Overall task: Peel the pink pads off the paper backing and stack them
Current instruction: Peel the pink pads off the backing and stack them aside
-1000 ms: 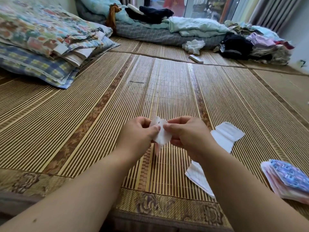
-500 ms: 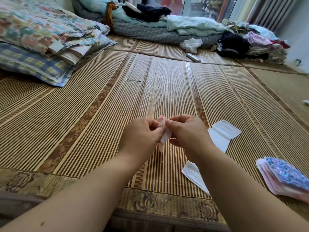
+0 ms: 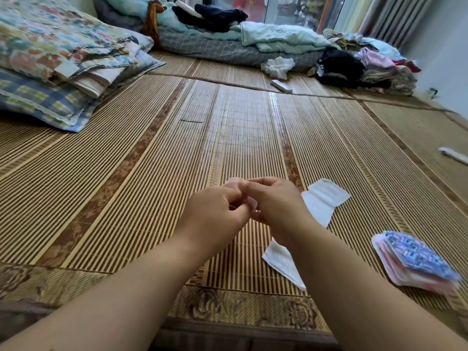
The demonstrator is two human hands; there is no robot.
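My left hand (image 3: 215, 214) and my right hand (image 3: 276, 201) meet over the bamboo mat (image 3: 152, 173), fingertips pinched together on a small pink pad (image 3: 252, 203). The pad is mostly hidden between the fingers; only pale pink slivers show. A white paper backing (image 3: 321, 201) lies on the mat just right of my right hand and runs under my right forearm. At the far right sits a stack of pink pads (image 3: 410, 272) with a blue-patterned piece on top.
Folded quilts and a plaid pillow (image 3: 50, 72) fill the left. Bedding and heaps of clothes (image 3: 278, 39) line the back. A white remote (image 3: 281, 86) lies far ahead. Another white object (image 3: 453, 155) rests at the right edge.
The white piece that stuck out between my hands is now folded in and nearly hidden. Both hands have closed tighter together. The view has dipped slightly.
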